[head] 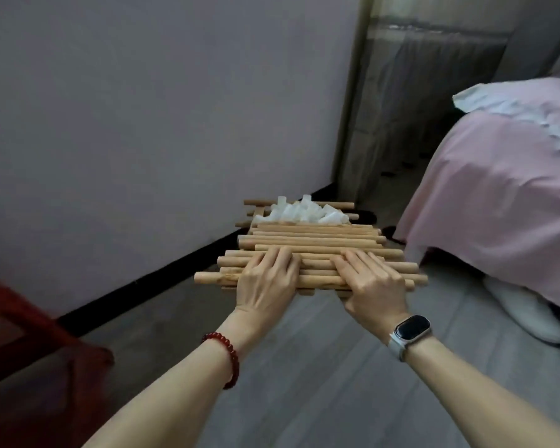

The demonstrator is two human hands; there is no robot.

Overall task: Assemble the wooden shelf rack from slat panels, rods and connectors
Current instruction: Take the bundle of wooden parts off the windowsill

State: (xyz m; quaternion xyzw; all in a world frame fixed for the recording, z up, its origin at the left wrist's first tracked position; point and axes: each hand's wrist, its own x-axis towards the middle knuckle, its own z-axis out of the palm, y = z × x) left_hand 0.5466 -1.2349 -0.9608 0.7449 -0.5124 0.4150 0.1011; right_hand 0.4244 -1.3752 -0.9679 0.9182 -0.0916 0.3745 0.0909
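The stack of wooden rods (311, 253) sits at the centre of the view, carried above the grey floor (304, 383); the rods lie crosswise, their ends projecting unevenly at the 9 o'clock and 3 o'clock sides; a heap of white connectors (299, 213) rests on the far part of the stack, toward 12 o'clock; more wooden pieces lie beneath the rods, but whether these are the slat panels cannot be told.

The left hand (265, 284) lies palm down on the near rods, fingers straight and close together, pressing on the top layer; the right hand (370, 281) lies likewise just beside it toward 3 o'clock, fingers straight; both thumbs are hidden under the near edge of the stack, so any grip from below cannot be confirmed; a red bead bracelet (227, 357) circles the left wrist; a watch (409, 333) circles the right wrist.

Open floor extends from 6 o'clock forward to the stack; the pale wall (143, 124) with its dark skirting bounds the 9 o'clock side; a bed with pink cover (498, 189) bounds the 3 o'clock side, its edge close to the rod ends; white slippers (527, 315) lie under that edge; a red object (29, 334) at 8 o'clock is blurred and cut off; a dim doorway (417, 108) stands at 1 o'clock, its interior hard to make out.
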